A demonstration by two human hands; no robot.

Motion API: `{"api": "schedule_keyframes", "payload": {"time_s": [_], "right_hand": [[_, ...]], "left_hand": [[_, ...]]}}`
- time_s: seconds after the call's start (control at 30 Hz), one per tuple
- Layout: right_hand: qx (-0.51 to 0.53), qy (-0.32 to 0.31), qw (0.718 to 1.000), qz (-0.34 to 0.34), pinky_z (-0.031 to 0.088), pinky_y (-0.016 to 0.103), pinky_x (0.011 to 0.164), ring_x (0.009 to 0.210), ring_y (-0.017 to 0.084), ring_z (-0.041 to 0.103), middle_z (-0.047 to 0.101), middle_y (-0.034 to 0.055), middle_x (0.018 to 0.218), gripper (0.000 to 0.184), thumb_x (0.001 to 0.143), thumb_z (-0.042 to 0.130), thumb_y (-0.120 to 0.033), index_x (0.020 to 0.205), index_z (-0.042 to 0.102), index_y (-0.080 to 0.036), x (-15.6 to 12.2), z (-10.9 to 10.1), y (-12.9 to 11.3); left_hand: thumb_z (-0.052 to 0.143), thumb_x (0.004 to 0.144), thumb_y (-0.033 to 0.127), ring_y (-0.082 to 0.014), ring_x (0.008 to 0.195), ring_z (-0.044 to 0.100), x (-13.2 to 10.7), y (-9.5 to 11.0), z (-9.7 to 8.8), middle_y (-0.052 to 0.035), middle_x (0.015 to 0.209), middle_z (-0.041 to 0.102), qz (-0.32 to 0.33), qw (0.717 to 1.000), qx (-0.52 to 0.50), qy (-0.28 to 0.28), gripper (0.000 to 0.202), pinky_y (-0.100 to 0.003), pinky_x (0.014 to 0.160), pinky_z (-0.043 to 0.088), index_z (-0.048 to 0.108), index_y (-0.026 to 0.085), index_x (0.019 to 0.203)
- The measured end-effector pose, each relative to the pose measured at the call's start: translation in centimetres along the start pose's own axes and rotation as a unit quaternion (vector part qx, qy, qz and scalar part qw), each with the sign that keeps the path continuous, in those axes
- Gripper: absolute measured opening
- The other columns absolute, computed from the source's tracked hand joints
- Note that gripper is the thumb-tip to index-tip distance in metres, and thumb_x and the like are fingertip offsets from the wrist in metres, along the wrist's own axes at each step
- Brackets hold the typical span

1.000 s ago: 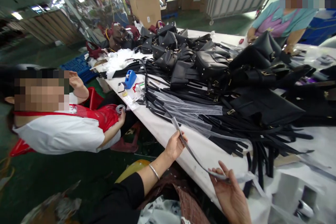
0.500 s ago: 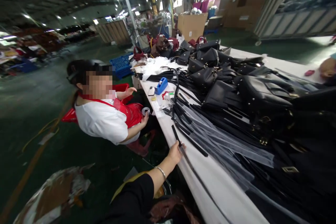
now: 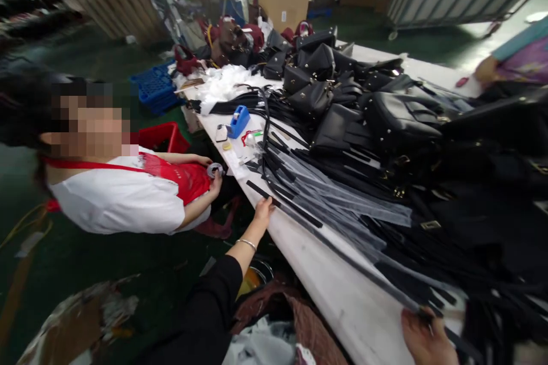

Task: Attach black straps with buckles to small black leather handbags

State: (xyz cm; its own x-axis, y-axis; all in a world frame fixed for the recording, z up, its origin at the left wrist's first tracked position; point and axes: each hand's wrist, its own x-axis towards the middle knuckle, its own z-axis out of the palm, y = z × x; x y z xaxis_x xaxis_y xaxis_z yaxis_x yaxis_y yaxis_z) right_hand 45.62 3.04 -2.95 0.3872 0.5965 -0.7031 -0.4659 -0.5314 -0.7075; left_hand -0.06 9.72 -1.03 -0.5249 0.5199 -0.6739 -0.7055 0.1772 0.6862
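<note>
My left hand (image 3: pixel 262 214) is closed on one end of a long black strap (image 3: pixel 258 189) at the table's near edge, and the strap's dark tip sticks out past the fingers. At the lower right, my right hand (image 3: pixel 428 336) grips the same strap farther along, its thumb and fingers bent around it. Between the hands the strap stretches low over the white table (image 3: pixel 317 274). Beside it lie many more black straps, several in clear plastic sleeves (image 3: pixel 334 188). Black handbags (image 3: pixel 398 114) are heaped behind them.
A co-worker in a white shirt and red apron (image 3: pixel 194 182) sits left of the table, holding a roll of tape (image 3: pixel 214 170). A blue tape dispenser (image 3: pixel 238 121) stands near the edge. Below my arm is a brown bag (image 3: pixel 314 325). Another person's arm (image 3: pixel 488 68) rests at far right.
My right hand has come into view, holding the strap. The strap is now drawn out between both hands. The view has shifted down and right, and the co-worker's raised hand has lowered.
</note>
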Motion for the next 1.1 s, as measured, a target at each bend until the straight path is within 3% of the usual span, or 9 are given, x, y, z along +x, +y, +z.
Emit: {"api": "schedule_keyframes", "payload": {"time_s": [0.03, 0.07, 0.27, 0.6, 0.83, 1.1], "right_hand": [[0.035, 0.063, 0.997, 0.016, 0.05, 0.04, 0.05, 0.052, 0.02, 0.058, 0.058, -0.0005, 0.062, 0.016, 0.078, 0.052, -0.04, 0.065, 0.054, -0.03, -0.4, -0.4, 0.0], [0.068, 0.088, 0.993, 0.023, 0.05, 0.037, 0.051, 0.052, 0.018, 0.058, 0.058, -0.0015, 0.062, 0.015, 0.081, 0.05, -0.033, 0.067, 0.055, -0.028, -0.7, -0.5, 0.1], [0.132, 0.116, 0.984, 0.007, 0.048, 0.026, 0.055, 0.054, 0.01, 0.058, 0.063, -0.0046, 0.07, 0.013, 0.089, 0.05, -0.025, 0.08, 0.059, -0.022, -1.1, 0.0, 0.6], [0.168, 0.127, 0.978, 0.003, 0.052, 0.028, 0.065, 0.061, 0.012, 0.061, 0.062, -0.0021, 0.068, 0.017, 0.093, 0.049, -0.029, 0.08, 0.055, -0.02, -1.9, -1.6, 0.8], [0.206, 0.129, 0.97, 0.009, 0.052, 0.025, 0.064, 0.062, 0.011, 0.062, 0.064, -0.002, 0.068, 0.021, 0.096, 0.044, -0.028, 0.081, 0.055, -0.02, -3.3, -2.4, -0.5], [0.257, 0.093, 0.962, 0.003, 0.052, 0.031, 0.074, 0.073, 0.013, 0.065, 0.071, -0.0006, 0.083, 0.018, 0.094, 0.048, -0.033, 0.091, 0.061, -0.022, -3.6, -2.4, -2.1]], "left_hand": [[0.066, 0.086, 0.024, -0.0072, 0.053, 0.054, 0.5, 0.3, -0.1, 0.0034, 0.066, 0.059, -0.004, 1.0, 0.019, 0.007, 0.016, -0.02, 0.053, 0.046, 0.059, 0.012, 0.079], [0.063, 0.088, 0.025, -0.0067, 0.052, 0.053, 1.0, 0.4, -0.1, 0.0042, 0.066, 0.058, -0.006, 0.999, 0.037, 0.012, 0.017, -0.019, 0.051, 0.045, 0.058, 0.012, 0.079], [0.06, 0.09, 0.022, -0.0064, 0.052, 0.052, 2.3, 0.1, 0.4, 0.0053, 0.065, 0.055, -0.001, 0.992, 0.121, 0.025, 0.013, -0.018, 0.048, 0.043, 0.056, 0.013, 0.081], [0.054, 0.083, 0.017, -0.0089, 0.045, 0.054, 1.2, -1.4, 2.0, 0.0064, 0.057, 0.05, 0.007, 0.987, 0.16, 0.013, 0.014, -0.021, 0.05, 0.048, 0.041, 0.019, 0.08], [0.05, 0.085, 0.016, -0.0099, 0.047, 0.056, -0.4, -1.2, 3.1, 0.0045, 0.057, 0.053, 0.014, 0.985, 0.17, -0.01, 0.01, -0.021, 0.05, 0.051, 0.042, 0.019, 0.079], [0.044, 0.087, 0.009, -0.0095, 0.048, 0.056, -0.8, -1.0, 2.8, 0.0051, 0.056, 0.051, -0.005, 0.981, 0.191, -0.003, 0.015, -0.022, 0.054, 0.054, 0.04, 0.02, 0.077]]}}
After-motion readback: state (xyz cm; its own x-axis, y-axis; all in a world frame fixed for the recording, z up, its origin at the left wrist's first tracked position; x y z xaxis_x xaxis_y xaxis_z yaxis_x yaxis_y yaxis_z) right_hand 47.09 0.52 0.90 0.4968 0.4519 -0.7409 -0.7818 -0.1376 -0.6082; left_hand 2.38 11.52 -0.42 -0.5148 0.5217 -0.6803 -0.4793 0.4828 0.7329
